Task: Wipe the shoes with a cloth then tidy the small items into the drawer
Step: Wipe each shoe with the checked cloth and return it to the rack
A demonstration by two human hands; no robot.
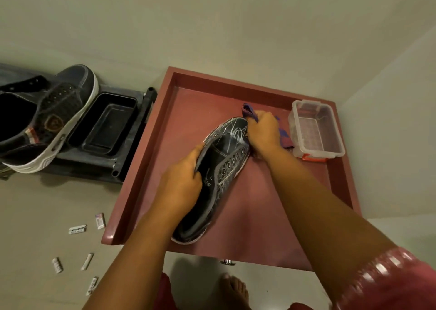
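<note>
Where the view starts, at the bottom edge, a bare foot stands on the pale floor beside a bit of red cloth, w/ a pink patterned sleeve at the lower right. Small white items lie scattered on the floor to the left, approx. six, well apart from each other; labels too small to read.

Further up, the open reddish drawer fills the middle, its metal knob showing at the near edge. A dark shoe w/ a white sole and pale scribble lines on the toe sits over the drawer bottom, toe pointing away. The left hand is clamped round the shoe's collar, thumb inside the opening, fingers wrapped on the outside. The right hand is closed on a purple cloth, bunched in the fist and pressed vs. the right side of the toe; more cloth pokes out past the fingers and under the palm.

Just beside that hand, in the drawer's far right corner, stands a clear plastic box w/ no lid on, an orange-red edge showing under it.

Left of the drawer, a low dark shelf carries a black tray and, next to it, a second dark shoe w/ a white sole, lying tilted.
</note>
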